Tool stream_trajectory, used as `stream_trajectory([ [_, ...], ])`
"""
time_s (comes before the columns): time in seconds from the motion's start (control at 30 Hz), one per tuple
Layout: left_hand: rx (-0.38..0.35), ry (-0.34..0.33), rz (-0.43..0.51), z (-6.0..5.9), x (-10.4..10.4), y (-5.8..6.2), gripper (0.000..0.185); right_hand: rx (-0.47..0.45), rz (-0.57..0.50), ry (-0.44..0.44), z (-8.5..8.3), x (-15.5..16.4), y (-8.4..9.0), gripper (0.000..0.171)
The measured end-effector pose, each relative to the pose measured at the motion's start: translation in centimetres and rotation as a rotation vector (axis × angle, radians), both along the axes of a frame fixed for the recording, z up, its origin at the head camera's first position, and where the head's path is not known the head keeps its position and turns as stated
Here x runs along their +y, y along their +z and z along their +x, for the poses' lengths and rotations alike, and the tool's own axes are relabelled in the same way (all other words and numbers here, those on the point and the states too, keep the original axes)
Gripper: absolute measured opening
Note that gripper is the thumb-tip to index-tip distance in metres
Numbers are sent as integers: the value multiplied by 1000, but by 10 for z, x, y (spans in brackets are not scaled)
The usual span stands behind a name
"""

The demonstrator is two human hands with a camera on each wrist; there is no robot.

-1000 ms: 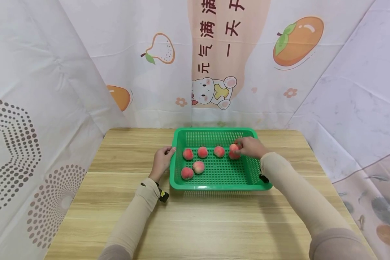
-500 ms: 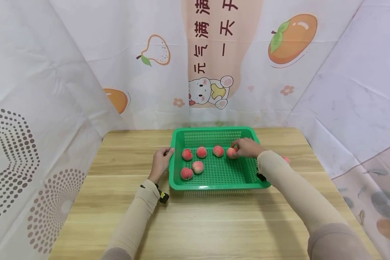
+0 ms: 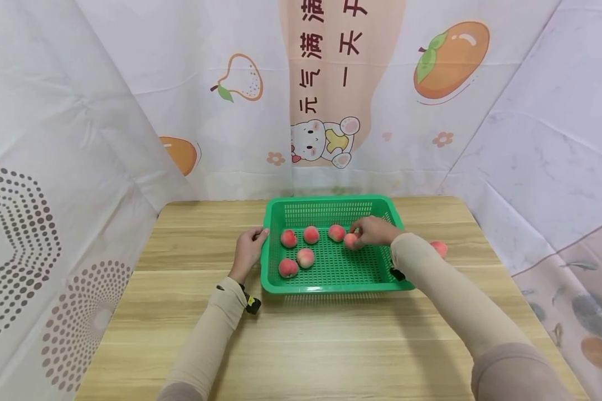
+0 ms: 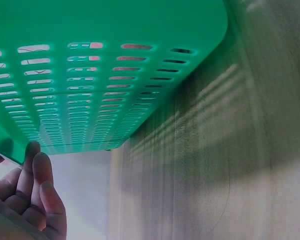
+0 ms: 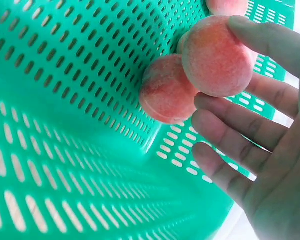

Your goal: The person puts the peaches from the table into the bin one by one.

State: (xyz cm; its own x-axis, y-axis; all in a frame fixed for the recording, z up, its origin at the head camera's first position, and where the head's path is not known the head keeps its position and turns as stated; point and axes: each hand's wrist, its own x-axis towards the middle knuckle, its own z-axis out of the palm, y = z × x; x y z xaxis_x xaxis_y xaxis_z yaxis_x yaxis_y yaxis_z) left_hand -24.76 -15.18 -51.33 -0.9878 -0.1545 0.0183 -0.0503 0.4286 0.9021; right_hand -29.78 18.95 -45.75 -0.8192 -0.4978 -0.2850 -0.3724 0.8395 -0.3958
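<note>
A green plastic basket [image 3: 331, 289] with slotted walls stands on the table. My left hand [image 3: 247, 252] grips its left rim; in the left wrist view the fingers [image 4: 42, 175] curl up under that rim. My right hand [image 3: 374, 230] is inside the basket at the right, pinching a peach [image 5: 219, 56] between thumb and fingers. Right beside the held fruit, a second peach [image 5: 169, 90] rests on the slotted floor. Several more peaches lie toward the left, among them a pale one [image 3: 305, 258] and a redder one [image 3: 288, 268].
Outside the basket, a peach [image 3: 438, 248] lies on the wooden table [image 3: 301, 345] at the right, partly covered by the right sleeve [image 3: 446, 284]. Printed curtains [image 3: 241, 139] hang behind and along both sides of the table.
My right hand has moved left and lower into the basket with its peach, closer to the neighbouring one. The peach outside has come into view past the sleeve. My left hand keeps its hold.
</note>
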Motion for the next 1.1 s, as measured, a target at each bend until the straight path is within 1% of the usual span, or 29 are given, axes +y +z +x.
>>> stream_trajectory([
  [0.27, 9, 0, 8, 0, 2, -1, 41, -63, 54, 29, -3, -4, -8, 35],
  [0.4, 8, 3, 7, 0, 1, -3, 41, -88, 63, 26, -5, -5, -13, 36],
  [0.53, 22, 5, 1, 0, 2, -3, 39, -107, 68, 34, -3, -9, -19, 31],
  [0.63, 27, 7, 1, 0, 3, -2, 38, -96, 86, 45, -2, -12, -22, 30],
  [0.7, 25, 8, 2, 1, 3, -2, 39, -87, 101, 45, -2, -14, -22, 34],
  [0.83, 20, 8, -8, 0, 2, -3, 40, -78, 109, 44, -2, -16, -23, 35],
  [0.97, 15, -5, -8, -1, 0, -1, 42, -73, 102, 36, -3, -17, -24, 30],
  [1.1, 13, -3, -5, -1, -1, 0, 42, -49, 104, 52, -4, -18, -27, 22],
])
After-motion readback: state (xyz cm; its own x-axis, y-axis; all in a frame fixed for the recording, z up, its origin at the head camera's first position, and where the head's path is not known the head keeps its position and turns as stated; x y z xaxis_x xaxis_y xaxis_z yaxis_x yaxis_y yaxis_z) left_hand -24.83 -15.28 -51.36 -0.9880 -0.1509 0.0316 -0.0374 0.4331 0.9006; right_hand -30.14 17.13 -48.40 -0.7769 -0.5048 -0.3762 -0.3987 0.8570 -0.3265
